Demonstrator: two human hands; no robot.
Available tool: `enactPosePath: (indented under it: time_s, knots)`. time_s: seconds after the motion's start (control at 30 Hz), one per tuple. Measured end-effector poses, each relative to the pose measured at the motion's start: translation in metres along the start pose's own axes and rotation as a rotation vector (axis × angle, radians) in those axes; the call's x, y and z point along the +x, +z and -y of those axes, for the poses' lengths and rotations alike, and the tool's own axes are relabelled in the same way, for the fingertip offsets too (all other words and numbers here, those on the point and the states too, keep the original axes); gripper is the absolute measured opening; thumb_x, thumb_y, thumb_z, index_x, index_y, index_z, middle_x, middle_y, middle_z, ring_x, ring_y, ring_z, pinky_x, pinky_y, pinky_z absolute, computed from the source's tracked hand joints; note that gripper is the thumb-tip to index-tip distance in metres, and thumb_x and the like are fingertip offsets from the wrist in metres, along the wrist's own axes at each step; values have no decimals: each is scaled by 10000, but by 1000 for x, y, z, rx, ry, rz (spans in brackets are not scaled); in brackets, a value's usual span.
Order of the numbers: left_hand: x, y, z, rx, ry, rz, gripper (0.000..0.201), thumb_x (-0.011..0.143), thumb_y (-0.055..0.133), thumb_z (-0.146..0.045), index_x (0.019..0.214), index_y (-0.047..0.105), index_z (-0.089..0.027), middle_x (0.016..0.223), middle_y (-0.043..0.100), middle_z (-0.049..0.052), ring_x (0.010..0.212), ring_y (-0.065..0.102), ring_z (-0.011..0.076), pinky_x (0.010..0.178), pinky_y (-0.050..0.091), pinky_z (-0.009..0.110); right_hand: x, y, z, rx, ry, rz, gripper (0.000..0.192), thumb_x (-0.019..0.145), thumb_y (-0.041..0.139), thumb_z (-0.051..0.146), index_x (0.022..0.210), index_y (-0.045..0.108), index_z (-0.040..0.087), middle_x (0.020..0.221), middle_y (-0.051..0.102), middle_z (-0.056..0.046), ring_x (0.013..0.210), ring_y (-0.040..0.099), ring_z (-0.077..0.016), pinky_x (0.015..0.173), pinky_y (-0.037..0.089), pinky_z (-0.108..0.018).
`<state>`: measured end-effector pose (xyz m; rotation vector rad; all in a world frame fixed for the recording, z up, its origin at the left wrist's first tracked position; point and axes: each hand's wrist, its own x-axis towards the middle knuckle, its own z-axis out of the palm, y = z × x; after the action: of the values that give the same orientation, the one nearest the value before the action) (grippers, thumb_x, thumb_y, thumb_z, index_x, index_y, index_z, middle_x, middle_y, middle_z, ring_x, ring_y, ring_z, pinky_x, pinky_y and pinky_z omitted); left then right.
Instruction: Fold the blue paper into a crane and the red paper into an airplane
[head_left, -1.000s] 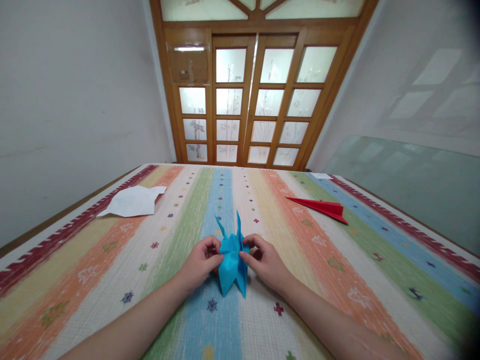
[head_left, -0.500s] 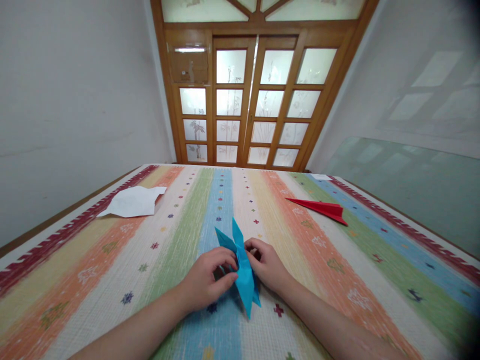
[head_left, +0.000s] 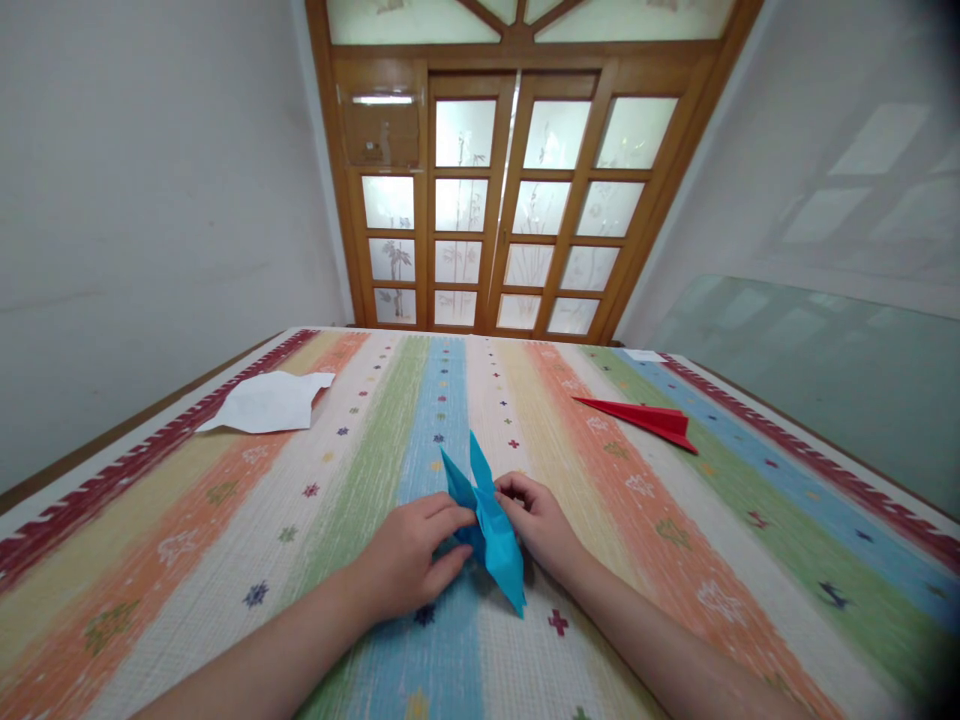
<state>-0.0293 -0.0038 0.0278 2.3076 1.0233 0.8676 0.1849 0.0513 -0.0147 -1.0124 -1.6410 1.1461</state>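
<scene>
A folded blue paper figure with several pointed flaps is held between both hands, low over the striped tablecloth. Two narrow points stick up at its far end, and a wide flap slants down toward the near right. My left hand grips it from the left, thumb and fingers closed on the paper, their tips partly behind the folds. On the other side, my right hand pinches its right edge near the middle with curled fingers.
To the right lies a red paper plane. A creased white paper sheet rests at the left. Near the far right edge of the tablecloth is a small white paper. Wooden glazed doors stand behind the table.
The blue paper figure has turned, its near point swinging to the right and its far points shifting slightly right. Both hands stay on it, with small finger movements.
</scene>
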Motion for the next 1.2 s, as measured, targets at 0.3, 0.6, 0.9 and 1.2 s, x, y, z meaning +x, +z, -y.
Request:
enactPosePath:
  time_s: [0.3, 0.6, 0.9, 1.2]
  knots:
    - [-3, 5, 10, 42, -60, -40, 542, 841, 664, -318, 1356, 507, -254, 1221, 621, 107, 1062, 578, 282, 937, 426, 429, 0, 2, 5, 168, 104, 74, 210, 864, 615, 371, 797, 586, 174, 660, 542, 34, 553, 505, -99, 510, 415, -218]
    - [0, 7, 9, 96, -27, -29, 643, 789, 620, -136, 1393, 438, -260, 1298, 591, 83, 1182, 540, 250, 1025, 427, 427, 0, 3, 2, 192, 116, 114, 210, 870, 621, 380, 889, 621, 171, 711, 602, 5, 576, 555, -115, 518, 453, -231]
    - [-2, 11, 15, 111, -51, -101, 655, 829, 585, -169, 1442, 374, -264, 1307, 594, 88, 1181, 568, 239, 1007, 459, 418, -2, 5, 6, 69, 57, 189, 153, 875, 601, 307, 923, 648, 169, 747, 626, -8, 644, 563, -129, 569, 449, -236]
    - [-6, 11, 15, 141, -80, -141, 630, 855, 605, -309, 1438, 375, -252, 1277, 617, 109, 1135, 607, 260, 956, 497, 430, -6, 6, 4, -47, -29, 221, 209, 917, 570, 318, 763, 569, 177, 709, 551, 17, 667, 497, -126, 621, 392, -243]
